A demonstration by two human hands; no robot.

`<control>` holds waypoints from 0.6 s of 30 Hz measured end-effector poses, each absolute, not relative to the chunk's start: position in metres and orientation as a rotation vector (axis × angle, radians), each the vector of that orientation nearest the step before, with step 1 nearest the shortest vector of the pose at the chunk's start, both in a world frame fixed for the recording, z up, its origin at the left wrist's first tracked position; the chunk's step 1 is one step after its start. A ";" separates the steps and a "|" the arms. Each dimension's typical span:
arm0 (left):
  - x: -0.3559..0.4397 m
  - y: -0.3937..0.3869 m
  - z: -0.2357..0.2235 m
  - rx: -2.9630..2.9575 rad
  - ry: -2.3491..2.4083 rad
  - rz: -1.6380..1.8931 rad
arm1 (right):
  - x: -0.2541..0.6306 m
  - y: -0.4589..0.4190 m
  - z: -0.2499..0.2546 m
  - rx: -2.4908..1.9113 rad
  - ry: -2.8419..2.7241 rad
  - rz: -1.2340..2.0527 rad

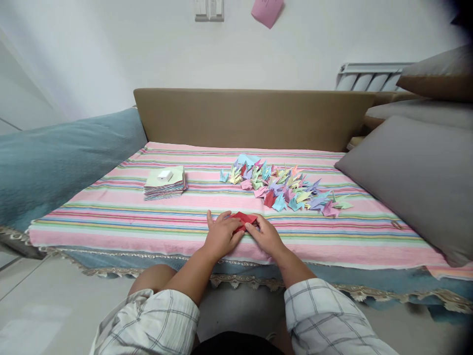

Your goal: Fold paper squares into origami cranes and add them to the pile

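Observation:
A red folded paper lies low over the striped cloth, between my two hands. My left hand holds its left side, index finger across the paper and thumb near its front edge, while the outer fingers stick out. On the right side, my right hand pinches the paper between thumb and fingers. Part of the paper is hidden under the fingers. Just beyond my hands spreads a pile of folded paper cranes in several colours. To the left sits a stack of coloured paper sheets with a small white block on top.
The pink striped cloth covers a sofa seat with a brown backrest. Grey cushions lean at the right, and a blue armrest rises at the left. A small brown object lies near the cushion.

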State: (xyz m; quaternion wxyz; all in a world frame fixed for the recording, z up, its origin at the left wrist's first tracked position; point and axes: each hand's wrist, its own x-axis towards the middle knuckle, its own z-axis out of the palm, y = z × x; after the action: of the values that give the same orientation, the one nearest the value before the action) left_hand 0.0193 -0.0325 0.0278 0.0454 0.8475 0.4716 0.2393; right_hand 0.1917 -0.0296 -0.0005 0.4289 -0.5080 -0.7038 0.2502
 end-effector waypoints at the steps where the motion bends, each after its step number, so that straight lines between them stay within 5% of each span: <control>1: 0.020 -0.033 0.027 2.596 1.438 0.730 | 0.192 -0.029 -0.001 -1.265 -1.756 0.633; 18: 0.026 -0.034 0.025 2.764 1.310 0.698 | 0.198 -0.019 -0.002 -1.357 -1.615 0.752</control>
State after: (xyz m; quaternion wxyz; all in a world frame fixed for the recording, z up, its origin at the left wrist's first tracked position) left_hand 0.0264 -0.0335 0.0245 0.0020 0.8810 0.4175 0.2226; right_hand 0.1977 -0.0191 -0.0020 0.4357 -0.5454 -0.6491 0.3022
